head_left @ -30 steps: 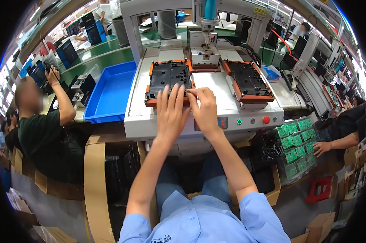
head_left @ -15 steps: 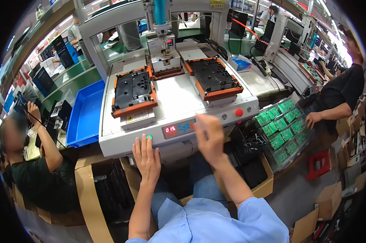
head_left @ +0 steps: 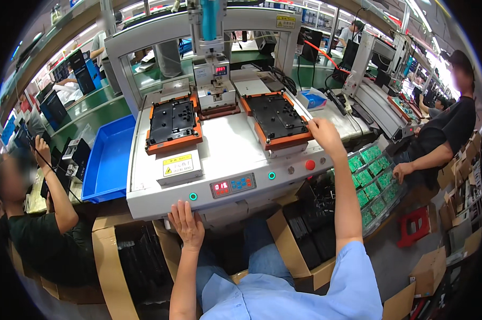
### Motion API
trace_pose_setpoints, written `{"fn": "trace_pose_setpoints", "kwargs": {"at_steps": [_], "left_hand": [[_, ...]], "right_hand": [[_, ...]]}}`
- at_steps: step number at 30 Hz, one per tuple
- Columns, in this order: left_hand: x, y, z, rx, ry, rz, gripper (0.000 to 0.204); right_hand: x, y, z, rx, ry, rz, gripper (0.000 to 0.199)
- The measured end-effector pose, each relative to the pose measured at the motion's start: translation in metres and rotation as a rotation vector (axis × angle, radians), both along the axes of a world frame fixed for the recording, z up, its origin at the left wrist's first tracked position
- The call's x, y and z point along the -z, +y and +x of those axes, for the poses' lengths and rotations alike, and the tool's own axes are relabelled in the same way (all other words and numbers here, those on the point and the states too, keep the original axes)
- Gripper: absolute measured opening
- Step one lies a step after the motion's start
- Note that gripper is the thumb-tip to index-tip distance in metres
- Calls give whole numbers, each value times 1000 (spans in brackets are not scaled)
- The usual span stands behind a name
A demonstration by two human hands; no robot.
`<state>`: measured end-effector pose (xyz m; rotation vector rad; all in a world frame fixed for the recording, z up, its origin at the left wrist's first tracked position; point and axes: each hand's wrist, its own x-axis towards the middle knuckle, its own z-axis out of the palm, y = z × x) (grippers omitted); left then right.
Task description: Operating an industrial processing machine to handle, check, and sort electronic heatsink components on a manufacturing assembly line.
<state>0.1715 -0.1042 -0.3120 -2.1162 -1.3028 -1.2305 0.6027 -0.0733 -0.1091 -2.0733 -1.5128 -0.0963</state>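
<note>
My left hand (head_left: pixel 187 225) is open, its fingers spread against the front edge of a white benchtop press (head_left: pixel 230 141), just below a green-lit button (head_left: pixel 193 196). At the near right corner of the right orange fixture (head_left: pixel 289 140), my right hand (head_left: pixel 325 134) has its fingers bent and closed. Its fingertips touch the corner, but what they pinch is hidden. A flat black plastic panel (head_left: pixel 277 113) lies in that fixture. Another black panel (head_left: pixel 171 120) lies in the left orange fixture (head_left: pixel 174 145). Between them at the back stands the press head (head_left: pixel 215 80).
A blue tray (head_left: pixel 107 160) sits left of the press. Open cartons of black parts (head_left: pixel 139 256) stand below. Green circuit boards (head_left: pixel 371 176) in a clear tray are at right, near a person (head_left: pixel 438 138). Another person (head_left: pixel 43 229) works at left. A red stool (head_left: pixel 414 226) stands on the floor.
My right hand has gone from the front control panel up to the right fixture's corner. My left hand has dropped below the green-lit button. The left fixture sits slightly farther back.
</note>
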Motion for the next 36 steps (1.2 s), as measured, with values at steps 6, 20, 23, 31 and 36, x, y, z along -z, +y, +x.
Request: {"fn": "trace_pose_setpoints", "kwargs": {"at_steps": [6,20,23,31,36], "left_hand": [[10,9,1,-12,-7,105,64],[13,8,0,-23,-2,92,62],[9,11,8,-5,-31,111,62],[7,13,8,-17,-30,106,57],[5,7,3,-16,-12,126,58]], "right_hand": [[-33,104,5,3,-52,28,37],[-20,114,13,24,-34,-22,44],[-12,73,10,-33,-76,-95,60],[-32,60,-1,-248,681,43,45],[-69,31,5,-307,933,64,31]]}}
